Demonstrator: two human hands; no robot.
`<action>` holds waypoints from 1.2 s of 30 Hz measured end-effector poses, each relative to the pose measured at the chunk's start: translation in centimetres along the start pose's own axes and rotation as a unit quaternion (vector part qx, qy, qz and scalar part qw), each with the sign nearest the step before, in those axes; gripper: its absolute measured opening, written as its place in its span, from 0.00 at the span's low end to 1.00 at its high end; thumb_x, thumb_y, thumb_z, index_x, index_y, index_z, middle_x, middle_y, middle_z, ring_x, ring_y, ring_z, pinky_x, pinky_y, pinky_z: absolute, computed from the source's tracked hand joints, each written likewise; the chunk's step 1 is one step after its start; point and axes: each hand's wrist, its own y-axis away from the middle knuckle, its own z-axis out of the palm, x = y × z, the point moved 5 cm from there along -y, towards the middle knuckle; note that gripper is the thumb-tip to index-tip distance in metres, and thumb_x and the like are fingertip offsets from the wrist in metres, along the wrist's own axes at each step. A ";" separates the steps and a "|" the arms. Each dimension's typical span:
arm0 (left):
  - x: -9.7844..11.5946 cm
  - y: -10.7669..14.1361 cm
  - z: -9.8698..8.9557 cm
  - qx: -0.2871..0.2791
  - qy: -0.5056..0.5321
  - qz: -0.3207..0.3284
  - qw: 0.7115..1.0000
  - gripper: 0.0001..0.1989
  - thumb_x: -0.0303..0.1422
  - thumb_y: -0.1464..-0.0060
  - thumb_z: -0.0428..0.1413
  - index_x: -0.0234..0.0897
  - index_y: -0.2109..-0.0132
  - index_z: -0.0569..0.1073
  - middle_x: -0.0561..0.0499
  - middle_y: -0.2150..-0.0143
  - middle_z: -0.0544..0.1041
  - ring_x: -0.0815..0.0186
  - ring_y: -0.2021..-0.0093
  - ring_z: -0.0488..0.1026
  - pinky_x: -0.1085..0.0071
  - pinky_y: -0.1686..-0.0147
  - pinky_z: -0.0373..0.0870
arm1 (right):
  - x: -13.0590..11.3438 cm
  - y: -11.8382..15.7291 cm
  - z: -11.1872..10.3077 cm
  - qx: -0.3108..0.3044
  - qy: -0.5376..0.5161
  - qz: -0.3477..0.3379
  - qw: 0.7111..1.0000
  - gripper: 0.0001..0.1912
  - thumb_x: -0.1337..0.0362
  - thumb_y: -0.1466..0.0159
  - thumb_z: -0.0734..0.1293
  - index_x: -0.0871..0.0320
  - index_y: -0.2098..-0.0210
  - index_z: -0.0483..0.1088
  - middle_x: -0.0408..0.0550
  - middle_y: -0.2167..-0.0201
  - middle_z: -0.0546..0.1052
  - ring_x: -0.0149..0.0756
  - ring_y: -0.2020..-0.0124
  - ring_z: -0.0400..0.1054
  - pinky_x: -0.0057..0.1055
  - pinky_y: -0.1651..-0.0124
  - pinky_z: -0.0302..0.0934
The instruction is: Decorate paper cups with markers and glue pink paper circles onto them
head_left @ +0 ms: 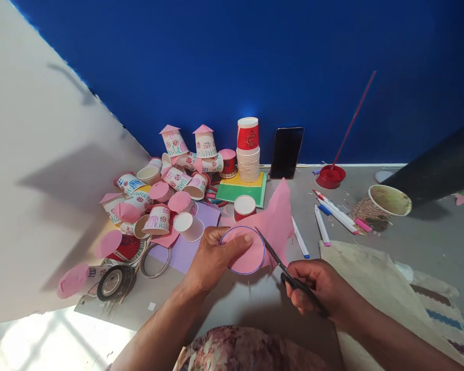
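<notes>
My left hand [218, 255] pinches a sheet of pink paper [276, 216], thumb on top. A circle outlined in blue [251, 257] is drawn on the sheet, and the paper around its lower side is cut away. In my right hand [315, 288] is a pair of black-handled scissors [272, 251], my fingers round its handles. The blades lie along the upper right of the blue outline, against the paper. Just behind the sheet stands a red paper cup [245, 207] with a white top.
Decorated paper cups [174, 178], several with pink paper roofs, are heaped at the left. Black tape [116, 282] lies nearer me. A cup stack [248, 165] and a phone [287, 153] stand by the blue wall. Markers [336, 215], a textured cup [384, 203] and cloth [365, 263] lie right.
</notes>
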 end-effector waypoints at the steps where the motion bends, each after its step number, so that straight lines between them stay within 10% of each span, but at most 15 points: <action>1: -0.1 0.0 0.0 -0.002 0.004 -0.003 1.000 0.22 0.48 0.53 0.68 0.31 0.75 0.80 0.49 0.77 0.75 0.67 0.76 0.69 0.71 0.73 0.64 | 0.0 0.0 0.0 0.001 0.000 0.002 1.000 0.16 0.53 0.51 0.74 0.56 0.79 0.68 0.39 0.83 0.70 0.26 0.81 0.58 0.26 0.76 0.50; 19: 0.5 0.0 -0.3 -0.035 -0.018 -0.002 0.999 0.22 0.49 0.53 0.68 0.32 0.76 0.79 0.51 0.79 0.72 0.70 0.77 0.64 0.73 0.75 0.59 | 0.1 0.2 -0.1 -0.003 0.017 0.025 1.000 0.08 0.60 0.51 0.71 0.57 0.79 0.70 0.41 0.83 0.71 0.26 0.80 0.59 0.24 0.78 0.46; 36: 0.7 0.1 -0.7 -0.061 -0.052 -0.007 0.997 0.19 0.45 0.52 0.67 0.33 0.76 0.77 0.52 0.79 0.69 0.71 0.76 0.62 0.74 0.76 0.57 | -0.6 0.3 0.0 0.012 0.021 0.056 0.998 0.27 0.44 0.58 0.80 0.58 0.82 0.69 0.40 0.86 0.68 0.25 0.81 0.54 0.26 0.77 0.44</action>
